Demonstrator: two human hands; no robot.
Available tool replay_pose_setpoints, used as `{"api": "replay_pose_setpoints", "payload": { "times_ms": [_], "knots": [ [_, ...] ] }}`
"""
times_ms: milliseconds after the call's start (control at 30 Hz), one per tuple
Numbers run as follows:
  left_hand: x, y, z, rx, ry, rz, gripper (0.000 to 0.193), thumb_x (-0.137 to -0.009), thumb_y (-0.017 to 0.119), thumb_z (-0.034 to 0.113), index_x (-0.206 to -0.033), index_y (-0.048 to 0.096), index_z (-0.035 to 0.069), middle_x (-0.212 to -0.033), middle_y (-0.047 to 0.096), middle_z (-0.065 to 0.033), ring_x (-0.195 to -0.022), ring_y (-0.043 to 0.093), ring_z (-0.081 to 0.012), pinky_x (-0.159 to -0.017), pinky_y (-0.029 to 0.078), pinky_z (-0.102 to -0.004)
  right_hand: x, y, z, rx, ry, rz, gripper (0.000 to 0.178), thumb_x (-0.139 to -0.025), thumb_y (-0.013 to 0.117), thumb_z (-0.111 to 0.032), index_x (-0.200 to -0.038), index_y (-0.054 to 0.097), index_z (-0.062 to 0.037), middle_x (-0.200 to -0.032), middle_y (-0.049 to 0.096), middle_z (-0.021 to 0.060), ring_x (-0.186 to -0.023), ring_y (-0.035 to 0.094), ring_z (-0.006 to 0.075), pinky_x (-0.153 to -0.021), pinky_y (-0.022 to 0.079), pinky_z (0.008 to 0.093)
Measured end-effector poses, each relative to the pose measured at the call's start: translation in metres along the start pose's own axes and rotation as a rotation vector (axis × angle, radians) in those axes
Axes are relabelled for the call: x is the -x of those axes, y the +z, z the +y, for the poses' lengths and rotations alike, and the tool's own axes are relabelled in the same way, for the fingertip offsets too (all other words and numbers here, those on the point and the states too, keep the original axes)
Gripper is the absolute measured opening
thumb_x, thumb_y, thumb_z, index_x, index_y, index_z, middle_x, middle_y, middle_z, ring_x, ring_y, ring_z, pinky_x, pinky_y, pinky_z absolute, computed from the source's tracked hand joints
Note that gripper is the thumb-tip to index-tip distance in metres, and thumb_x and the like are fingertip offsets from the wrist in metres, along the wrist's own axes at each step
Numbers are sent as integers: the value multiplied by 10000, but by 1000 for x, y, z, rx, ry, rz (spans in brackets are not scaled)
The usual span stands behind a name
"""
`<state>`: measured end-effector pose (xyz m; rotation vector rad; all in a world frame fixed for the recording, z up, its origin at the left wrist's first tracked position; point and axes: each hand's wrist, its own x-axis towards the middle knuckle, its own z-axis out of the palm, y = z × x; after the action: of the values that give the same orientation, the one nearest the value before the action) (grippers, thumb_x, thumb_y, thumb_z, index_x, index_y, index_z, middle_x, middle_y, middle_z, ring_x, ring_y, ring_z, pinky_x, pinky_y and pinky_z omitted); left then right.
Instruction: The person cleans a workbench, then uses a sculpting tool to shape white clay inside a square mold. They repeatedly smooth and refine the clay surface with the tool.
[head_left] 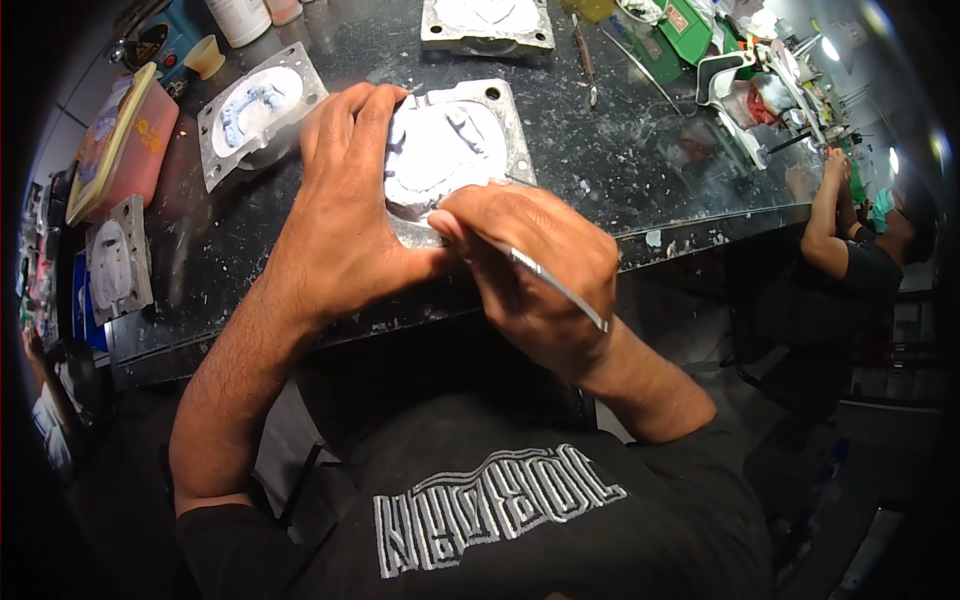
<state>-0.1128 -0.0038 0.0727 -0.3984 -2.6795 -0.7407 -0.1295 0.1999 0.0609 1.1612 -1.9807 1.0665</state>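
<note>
A square metal dental flask (518,140) lies on the dark bench in front of me, filled with white plaster (445,160) that bears a curved, arch-shaped impression. My left hand (345,200) grips the flask along its left side and near edge, with the thumb stretched below it. In my right hand (545,265) a slim metal carving tool (560,288) is held like a pen, its shaft sticking out behind the fingers. Those fingertips sit at the near right rim of the plaster. The tool's working tip is hidden by my hand.
Another flask half (255,110) with bluish-white material stands to the left, one more (488,25) at the back. A pink box (125,150) and a small flask part (118,255) are far left. Thin tools (585,60) lie back right. A co-worker (850,220) sits at right.
</note>
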Motion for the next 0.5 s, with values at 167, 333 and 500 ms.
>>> {"api": "replay_pose_setpoints", "payload": {
  "times_ms": [167, 333, 500],
  "knots": [
    [2, 1, 0, 13, -7, 39, 1162, -637, 952, 380, -1549, 352, -20, -1497, 418, -283, -1441, 374, -479, -1224, 350, -562, -2, -10, 5, -241, 206, 53, 85, -950, 818, -25, -1031, 799, -6, -940, 799, 110, -817, 758, 230, -733, 575, 330],
    [3, 5, -2, -10, 24, 82, 1123, -619, 930, 391, -1552, 429, 17, -1496, 462, -224, -1419, 420, -413, -1172, 426, -509, 2, -27, 10, -213, 142, -91, 142, -932, 800, 8, -1070, 802, -23, -975, 802, 98, -925, 758, 236, -988, 562, 431],
    [1, 2, -4, -8, 80, 40, 1180, -569, 957, 309, -1555, 386, 4, -1513, 423, -255, -1464, 375, -455, -1232, 349, -560, -1, -44, 9, -160, 102, -230, 263, -860, 700, 54, -1086, 791, -46, -1031, 801, 97, -962, 773, 249, -1155, 477, 550]
  ]
}}
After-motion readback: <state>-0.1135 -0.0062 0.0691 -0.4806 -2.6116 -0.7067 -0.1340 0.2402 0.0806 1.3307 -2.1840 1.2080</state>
